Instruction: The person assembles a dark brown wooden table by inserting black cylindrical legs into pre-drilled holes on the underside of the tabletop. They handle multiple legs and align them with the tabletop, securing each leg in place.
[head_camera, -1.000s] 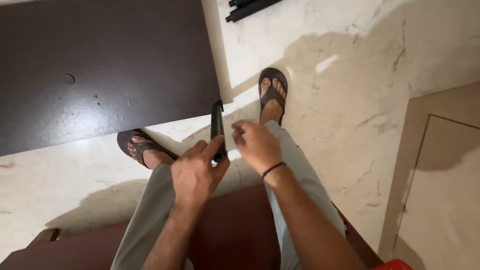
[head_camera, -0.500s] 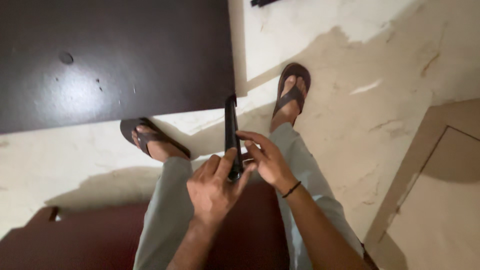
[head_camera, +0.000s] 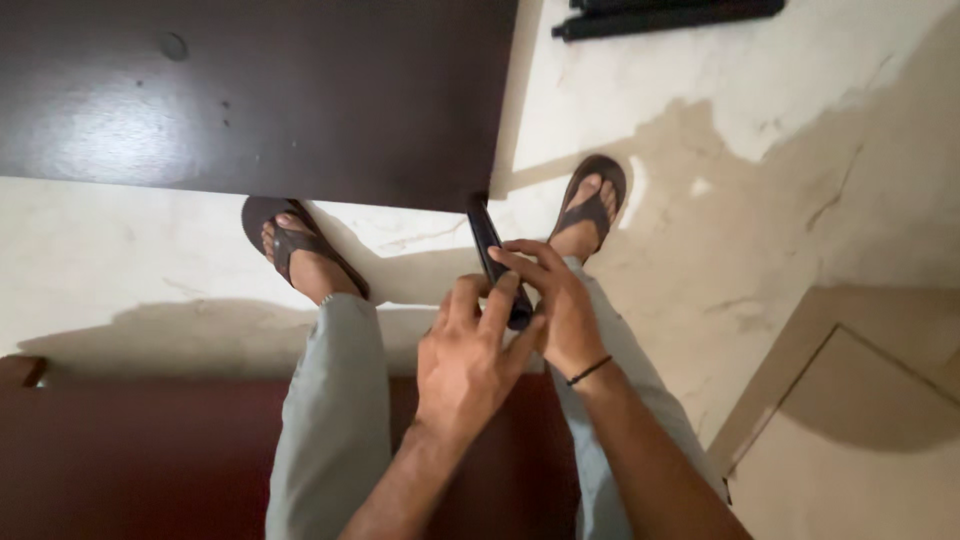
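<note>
Pale marble floor (head_camera: 780, 170) and a dark surface (head_camera: 300, 90) lie below; the left hand (head_camera: 470, 365) and right hand (head_camera: 555, 305) both grip a slim black device (head_camera: 490, 245) above the knees.

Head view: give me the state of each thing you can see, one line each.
black tube: held in both hands, tilted, above the floor.
left hand: fingers wrapped on the tube's near end.
right hand: fingers on the tube.
dark table: standing, top bare.
black poles: lying on the floor.
</note>
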